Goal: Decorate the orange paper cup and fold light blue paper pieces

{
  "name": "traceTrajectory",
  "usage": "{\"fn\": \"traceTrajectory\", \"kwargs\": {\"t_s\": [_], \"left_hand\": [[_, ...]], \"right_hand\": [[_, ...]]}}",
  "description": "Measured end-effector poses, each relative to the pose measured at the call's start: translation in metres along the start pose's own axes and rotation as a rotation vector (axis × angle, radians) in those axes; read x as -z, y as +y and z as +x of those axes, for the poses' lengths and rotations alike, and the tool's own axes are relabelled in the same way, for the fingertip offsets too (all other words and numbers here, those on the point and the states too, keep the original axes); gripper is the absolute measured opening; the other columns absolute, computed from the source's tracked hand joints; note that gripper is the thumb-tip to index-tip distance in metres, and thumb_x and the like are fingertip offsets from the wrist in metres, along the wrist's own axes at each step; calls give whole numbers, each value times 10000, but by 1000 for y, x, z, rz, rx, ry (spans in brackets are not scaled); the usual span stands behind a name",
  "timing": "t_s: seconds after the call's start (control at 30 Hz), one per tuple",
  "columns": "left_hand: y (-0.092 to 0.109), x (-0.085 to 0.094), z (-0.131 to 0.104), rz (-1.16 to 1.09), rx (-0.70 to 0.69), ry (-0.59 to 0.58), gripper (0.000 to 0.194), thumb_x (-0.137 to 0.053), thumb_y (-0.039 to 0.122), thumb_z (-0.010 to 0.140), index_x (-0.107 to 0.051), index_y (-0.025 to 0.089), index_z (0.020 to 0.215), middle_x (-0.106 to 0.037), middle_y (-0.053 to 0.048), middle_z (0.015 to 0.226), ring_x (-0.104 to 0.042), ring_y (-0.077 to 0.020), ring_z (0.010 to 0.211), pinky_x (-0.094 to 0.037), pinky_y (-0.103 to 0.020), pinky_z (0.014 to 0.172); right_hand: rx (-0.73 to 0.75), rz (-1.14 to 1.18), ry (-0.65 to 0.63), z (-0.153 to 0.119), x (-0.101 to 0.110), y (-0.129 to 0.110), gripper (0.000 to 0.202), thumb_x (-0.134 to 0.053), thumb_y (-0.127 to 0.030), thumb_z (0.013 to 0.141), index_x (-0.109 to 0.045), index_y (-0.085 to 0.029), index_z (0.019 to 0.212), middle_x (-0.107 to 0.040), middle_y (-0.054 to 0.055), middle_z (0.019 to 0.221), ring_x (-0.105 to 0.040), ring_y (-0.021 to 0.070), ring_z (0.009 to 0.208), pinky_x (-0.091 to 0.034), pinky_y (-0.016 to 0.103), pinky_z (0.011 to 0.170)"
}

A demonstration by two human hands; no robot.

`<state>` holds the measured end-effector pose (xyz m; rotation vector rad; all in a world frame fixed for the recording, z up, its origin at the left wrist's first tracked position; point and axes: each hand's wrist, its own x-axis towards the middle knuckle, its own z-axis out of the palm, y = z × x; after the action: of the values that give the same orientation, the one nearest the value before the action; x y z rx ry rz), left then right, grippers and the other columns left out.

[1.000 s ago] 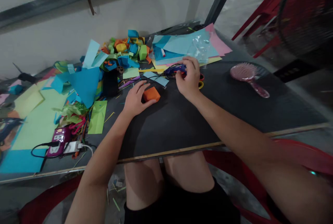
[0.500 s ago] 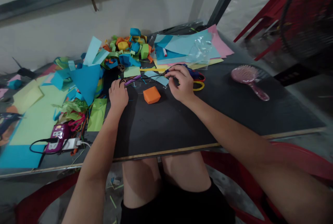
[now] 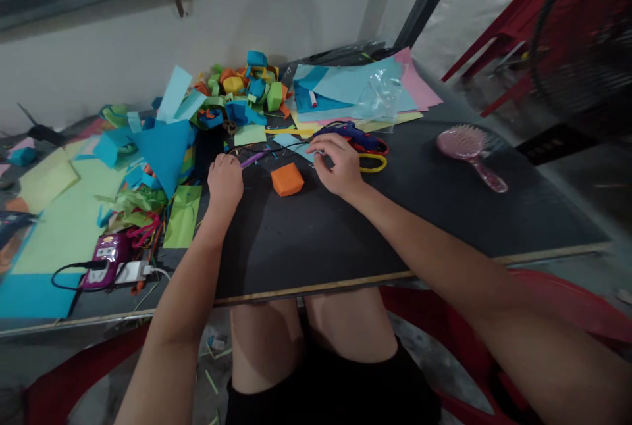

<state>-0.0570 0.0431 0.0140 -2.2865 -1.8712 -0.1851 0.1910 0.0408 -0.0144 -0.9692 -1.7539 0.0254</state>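
Note:
My left hand [image 3: 226,178] rests on the black table with its fingers curled under, beside a purple pen [image 3: 253,159]. What its fingertips hold is hidden. A thin black cord [image 3: 274,147] stretches from near that hand across to my right hand [image 3: 337,163], whose thumb and fingers pinch it. Just behind the right hand lies a dark blue tool [image 3: 343,127], perhaps a glue gun, by scissors with yellow and red handles [image 3: 375,163]. Between my hands sits a folded orange paper box [image 3: 287,179]. Pale blue paper [image 3: 297,147] lies partly behind the right fingers.
Folded paper pieces [image 3: 241,86] are heaped at the back. Blue and pink sheets [image 3: 340,86] lie under clear plastic. At left are a blue paper cone [image 3: 165,152], green paper [image 3: 182,214] and a purple device [image 3: 106,260] with cables. A pink hairbrush [image 3: 469,149] is at right.
My right hand has shifted slightly left and toward me, uncovering more of the dark blue tool. The cord's raised loop at my left fingers no longer shows. The orange box stays put.

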Motion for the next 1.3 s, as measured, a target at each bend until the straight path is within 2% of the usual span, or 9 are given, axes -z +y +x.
{"fn": "traceTrajectory", "kwargs": {"t_s": [0.2, 0.3, 0.43, 0.5, 0.63, 0.7, 0.83, 1.03, 1.3], "left_hand": [[17, 18, -5, -37, 177, -71, 367, -374, 261, 904, -586, 94, 1151, -684, -179, 954, -657, -307, 932, -482, -388, 779], [27, 24, -8, -43, 238, -82, 410, -312, 312, 930, -650, 111, 1047, -701, -175, 858, -684, -310, 845, -477, -387, 739], [34, 25, -13, -77, 326, 26, 502, -276, 377, 965, -691, 117, 855, -702, -173, 780, -687, -291, 761, -459, -354, 689], [36, 21, -16, -137, 235, 69, 509, -285, 392, 980, -679, 119, 809, -689, -156, 727, -676, -251, 704, -438, -315, 647], [39, 8, -20, -283, -474, 125, 405, -345, 379, 993, -647, 141, 866, -687, -103, 750, -656, -188, 691, -428, -265, 598], [42, 5, -22, -287, -669, 252, 379, -279, 280, 1013, -630, 144, 963, -701, -106, 865, -663, -172, 786, -449, -248, 627], [48, 10, -24, -143, -711, 351, 341, -260, 198, 1010, -592, 146, 1069, -684, -100, 889, -648, -173, 876, -434, -241, 595], [52, 8, -25, -146, -705, 312, 324, -280, 221, 1008, -584, 166, 910, -618, -69, 739, -595, -164, 721, -363, -262, 526], [49, 13, -28, -250, -683, 286, 354, -344, 396, 992, -578, 206, 806, -513, -12, 585, -477, -126, 512, -274, -268, 491]], "right_hand": [[21, 93, -55, -1, 5, -4, 152, -539, -238, 842, -673, -207, 906, -686, 68, 867, -653, 203, 804, -535, 341, 701], [40, 133, -152, -2, 9, -10, 162, -564, -303, 830, -690, -203, 832, -656, 22, 688, -595, 159, 616, -496, 307, 639], [9, 191, -239, -6, 10, -19, 228, -593, -348, 822, -673, -190, 679, -571, -21, 535, -509, 107, 486, -401, 251, 530], [-60, 263, -277, -8, 7, -23, 284, -615, -397, 818, -661, -181, 639, -519, -37, 478, -453, 89, 436, -351, 239, 485], [-230, 521, -390, -12, -1, -36, 499, -513, -524, 889, -587, -173, 542, -513, -19, 460, -417, 85, 415, -297, 247, 447], [-302, 614, -386, -13, -4, -43, 574, -462, -549, 920, -489, -182, 479, -462, -21, 442, -396, 88, 426, -302, 256, 466], [-372, 620, -247, -12, -2, -48, 558, -435, -564, 933, -419, -200, 510, -403, -30, 470, -343, 101, 460, -298, 273, 493], [-125, 456, -338, -12, 4, -45, 453, -391, -381, 959, -425, -197, 547, -422, -20, 496, -369, 104, 466, -289, 282, 512], [-160, 559, -333, -11, 4, -49, 451, -444, -369, 923, -374, -203, 509, -391, -25, 460, -355, 96, 430, -257, 279, 468]]}}
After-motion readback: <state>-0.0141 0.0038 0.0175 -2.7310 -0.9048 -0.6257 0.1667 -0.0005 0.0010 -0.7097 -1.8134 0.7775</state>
